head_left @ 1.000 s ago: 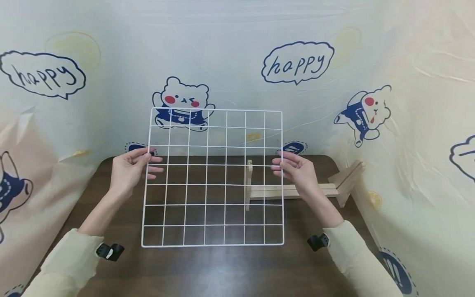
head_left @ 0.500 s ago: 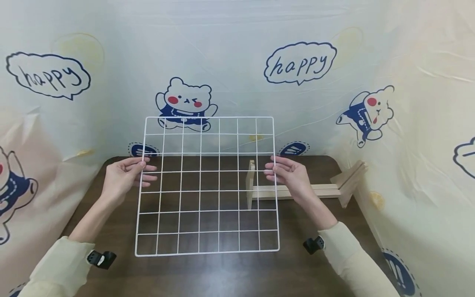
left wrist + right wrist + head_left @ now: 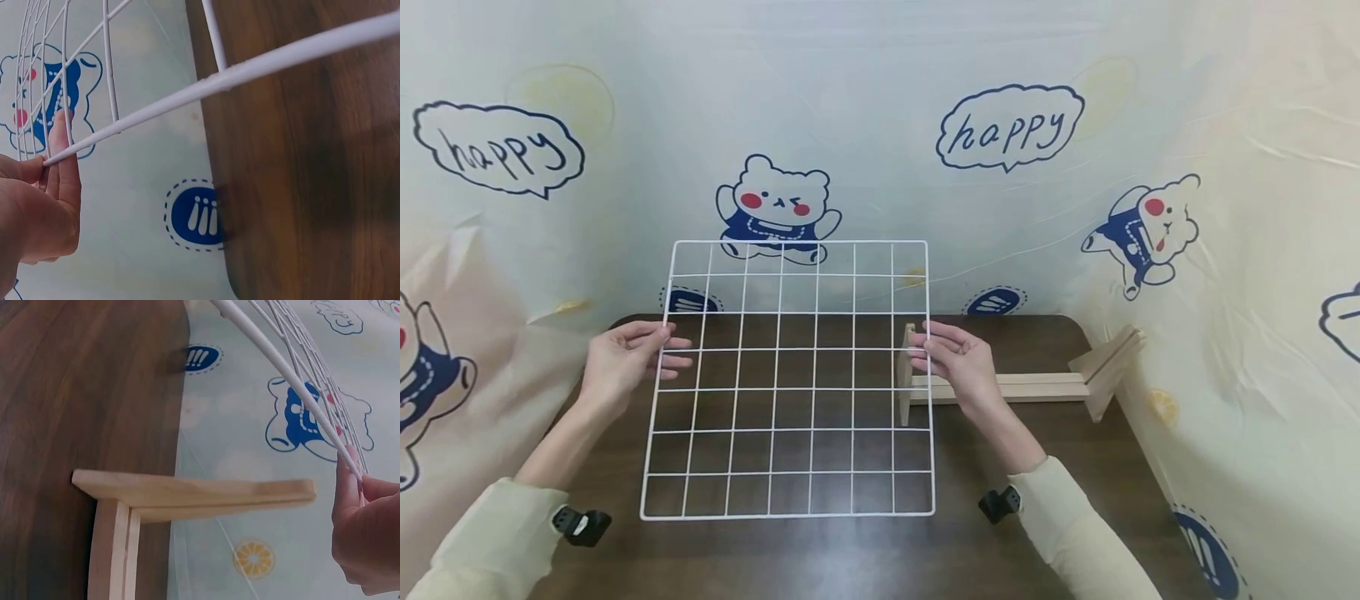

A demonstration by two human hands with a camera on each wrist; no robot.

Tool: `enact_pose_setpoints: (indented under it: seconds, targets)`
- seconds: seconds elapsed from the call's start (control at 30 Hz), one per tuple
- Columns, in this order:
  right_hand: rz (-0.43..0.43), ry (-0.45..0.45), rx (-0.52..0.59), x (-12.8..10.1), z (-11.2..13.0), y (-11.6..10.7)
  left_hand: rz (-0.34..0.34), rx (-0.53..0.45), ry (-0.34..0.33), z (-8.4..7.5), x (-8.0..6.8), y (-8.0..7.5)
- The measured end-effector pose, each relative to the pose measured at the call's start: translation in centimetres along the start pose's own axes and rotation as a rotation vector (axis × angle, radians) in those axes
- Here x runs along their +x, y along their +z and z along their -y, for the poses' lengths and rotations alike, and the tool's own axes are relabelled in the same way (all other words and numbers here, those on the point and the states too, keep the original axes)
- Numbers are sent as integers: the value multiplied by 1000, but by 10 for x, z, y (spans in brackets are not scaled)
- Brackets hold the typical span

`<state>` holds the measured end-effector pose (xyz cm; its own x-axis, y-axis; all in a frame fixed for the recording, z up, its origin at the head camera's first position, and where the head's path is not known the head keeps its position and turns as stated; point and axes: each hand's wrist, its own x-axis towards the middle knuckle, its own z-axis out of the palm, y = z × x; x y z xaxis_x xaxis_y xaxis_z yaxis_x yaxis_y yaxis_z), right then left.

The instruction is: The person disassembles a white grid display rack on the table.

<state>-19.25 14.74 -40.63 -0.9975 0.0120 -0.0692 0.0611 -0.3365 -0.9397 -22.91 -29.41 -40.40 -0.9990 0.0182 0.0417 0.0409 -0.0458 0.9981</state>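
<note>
Here, the left hand [image 3: 625,360] and right hand [image 3: 951,362] each pinch a side edge of the white wire grid [image 3: 790,379], upright above the table [image 3: 850,558], before a wooden stand [image 3: 1000,387].

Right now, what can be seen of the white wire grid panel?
The wire grid panel is a square of thin white rods, apparently coated metal, crossing into rows of open squares inside a thicker rounded frame. It stands roughly upright over the dark wooden table; whether its bottom edge touches the table cannot be told. The left hand pinches its left edge and the right hand its right edge, near mid-height. A wooden stand lies behind it.
</note>
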Motion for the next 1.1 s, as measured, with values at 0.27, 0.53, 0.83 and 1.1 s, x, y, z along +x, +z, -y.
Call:
enact_pose_setpoints:
  seconds: [0.27,0.53,0.83,1.1]
  targets:
    - [-54,-120,-148,-4,-14,15,41,-29,-2,-3,4,-14]
    - [-46,-254,-327,-4,-27,34,48,-17,-40,-2,3,-35]
    - [-33,-243,-414,0,-38,48,34,-7,-68,2,-1,-51]
    - [22,-286,-501,-2,-38,57,39,-26,-103,3,2,-58]
